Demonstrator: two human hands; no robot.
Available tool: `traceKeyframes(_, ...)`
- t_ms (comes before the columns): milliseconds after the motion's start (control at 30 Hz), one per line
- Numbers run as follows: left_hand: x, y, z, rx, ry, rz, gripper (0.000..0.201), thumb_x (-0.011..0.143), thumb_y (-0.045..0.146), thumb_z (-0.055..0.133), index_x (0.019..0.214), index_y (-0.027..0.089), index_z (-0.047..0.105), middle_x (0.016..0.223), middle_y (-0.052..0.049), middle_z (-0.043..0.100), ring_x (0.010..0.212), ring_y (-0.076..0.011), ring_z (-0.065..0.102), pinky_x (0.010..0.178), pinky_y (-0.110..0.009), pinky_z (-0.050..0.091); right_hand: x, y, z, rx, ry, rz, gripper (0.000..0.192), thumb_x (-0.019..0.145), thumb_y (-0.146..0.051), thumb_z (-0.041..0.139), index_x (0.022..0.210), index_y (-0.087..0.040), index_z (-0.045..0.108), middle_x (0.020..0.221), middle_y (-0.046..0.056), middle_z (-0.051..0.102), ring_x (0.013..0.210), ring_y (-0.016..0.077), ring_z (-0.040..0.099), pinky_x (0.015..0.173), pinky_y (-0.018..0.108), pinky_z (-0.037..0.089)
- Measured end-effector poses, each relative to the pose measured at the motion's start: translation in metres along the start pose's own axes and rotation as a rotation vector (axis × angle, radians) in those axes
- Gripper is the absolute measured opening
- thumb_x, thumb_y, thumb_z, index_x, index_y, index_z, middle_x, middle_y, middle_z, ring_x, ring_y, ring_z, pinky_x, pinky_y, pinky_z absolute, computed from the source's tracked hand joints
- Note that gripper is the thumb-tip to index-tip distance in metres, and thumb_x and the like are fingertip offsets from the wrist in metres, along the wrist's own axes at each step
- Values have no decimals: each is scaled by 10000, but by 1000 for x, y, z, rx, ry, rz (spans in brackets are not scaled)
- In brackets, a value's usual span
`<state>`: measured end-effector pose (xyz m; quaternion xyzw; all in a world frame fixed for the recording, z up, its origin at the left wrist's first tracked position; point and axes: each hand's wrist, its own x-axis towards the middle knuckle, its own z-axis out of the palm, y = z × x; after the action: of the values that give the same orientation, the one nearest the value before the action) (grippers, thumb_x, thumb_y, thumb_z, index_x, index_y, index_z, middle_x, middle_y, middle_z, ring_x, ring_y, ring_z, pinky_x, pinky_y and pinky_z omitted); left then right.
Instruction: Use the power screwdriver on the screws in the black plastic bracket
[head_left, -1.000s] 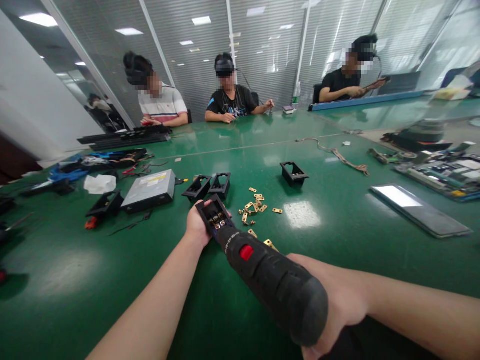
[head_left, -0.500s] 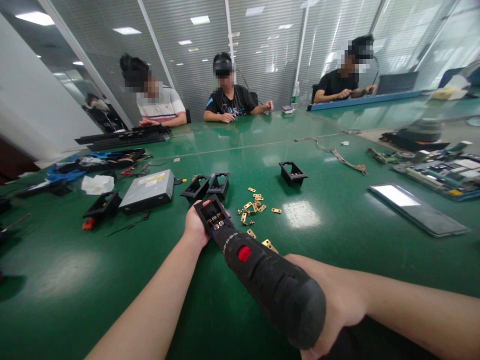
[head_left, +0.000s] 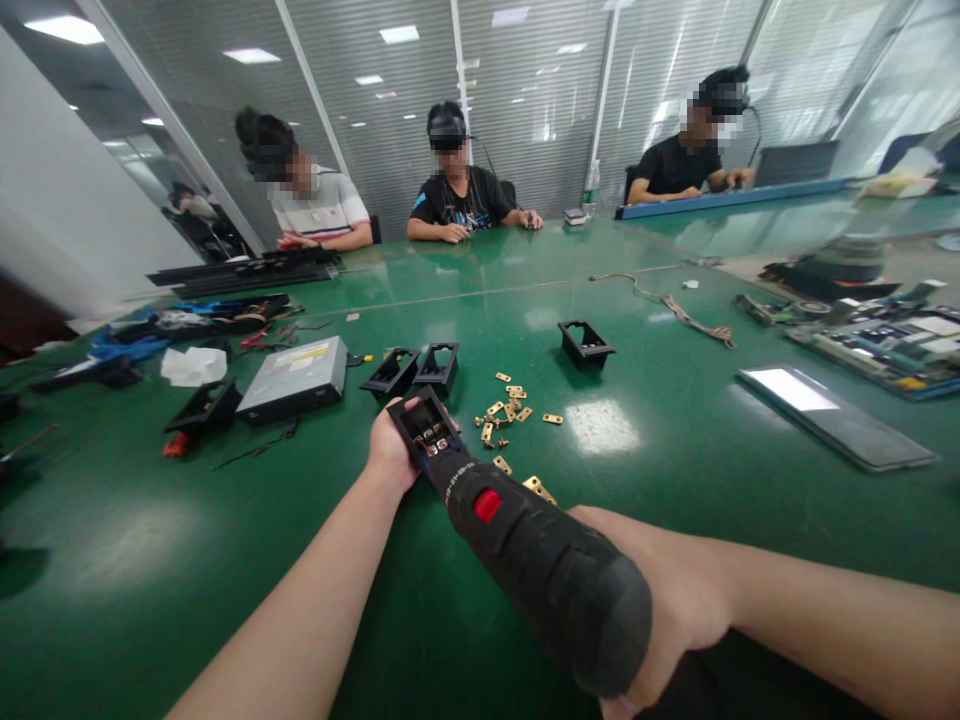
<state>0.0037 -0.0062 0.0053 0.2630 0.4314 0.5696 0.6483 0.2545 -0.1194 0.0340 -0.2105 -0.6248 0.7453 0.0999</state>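
Observation:
My left hand (head_left: 393, 452) is wrapped round a black plastic socket housing (head_left: 409, 420) with several brass contacts inside it. My right hand (head_left: 660, 610) grips a black power screwdriver (head_left: 555, 580) with a red switch on top; its handle and the fingers round it are mostly hidden under the body. The tool's nose points into the near end of the housing, and its tip is out of sight there. Just right of the housing lie loose brass plates (head_left: 513, 408) and small screws. Two more black housings (head_left: 437, 370) stand behind my left hand.
On the left are a metal disc drive (head_left: 296, 380), another black housing (head_left: 201, 410) and a white tissue (head_left: 193, 367). A single housing (head_left: 585, 343) stands further back. To the right lie a dark flat panel (head_left: 832, 418), a cable (head_left: 690, 320) and circuit boards (head_left: 892, 345). Three people sit opposite.
Both hands, the housing and the screwdriver stay almost where they were. Across the table, the middle person's raised hand has come down slightly.

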Motion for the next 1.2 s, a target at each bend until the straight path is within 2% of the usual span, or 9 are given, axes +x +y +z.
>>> traceKeyframes(267, -2, 2, 3, -18, 34, -27, 262, 807, 280, 436, 753, 113, 630, 655, -133, 638, 590, -303, 653, 510, -402, 535, -1, 3, -1, 23, 34, 5, 471, 443, -87, 844, 870, -105, 647, 761, -15, 641, 685, 125, 581, 601, 205, 478)
traceKeyframes(500, -3, 2, 4, -40, 51, -41, 245, 796, 258, 436, 784, 115, 634, 649, -120, 636, 596, -300, 649, 489, -399, 531, 0, 1, -1, 53, -8, -8, 393, 467, -59, 832, 791, -106, 615, 772, -10, 649, 695, 122, 586, 632, 215, 487)
traceKeyframes(767, -2, 1, 3, -31, 27, -24, 259, 807, 273, 435, 757, 106, 626, 659, -137, 640, 587, -304, 654, 498, -399, 532, 0, 3, 0, 19, 27, 17, 465, 440, -76, 849, 854, -109, 640, 759, -16, 641, 688, 127, 584, 606, 208, 478)
traceKeyframes(867, -2, 2, 3, -46, 50, -45, 250, 806, 269, 433, 775, 114, 627, 661, -127, 643, 590, -299, 655, 494, -396, 533, 0, 4, 0, 12, 23, 9, 446, 440, -113, 859, 818, -110, 624, 770, -15, 642, 697, 128, 578, 625, 215, 483)
traceKeyframes(1000, -3, 3, 6, -50, 69, -59, 243, 799, 262, 435, 797, 116, 629, 655, -115, 639, 586, -296, 650, 483, -397, 532, 0, 4, -1, 2, 39, 2, 521, 426, -129, 866, 892, -113, 635, 802, -5, 653, 716, 139, 586, 614, 215, 481)
traceKeyframes(1200, -3, 3, 5, -42, 50, -42, 277, 830, 287, 412, 776, 114, 621, 665, -128, 638, 588, -299, 653, 492, -399, 534, -1, 1, 0, 16, 34, 1, 451, 451, -97, 849, 842, -105, 625, 785, -11, 636, 703, 123, 577, 615, 204, 483)
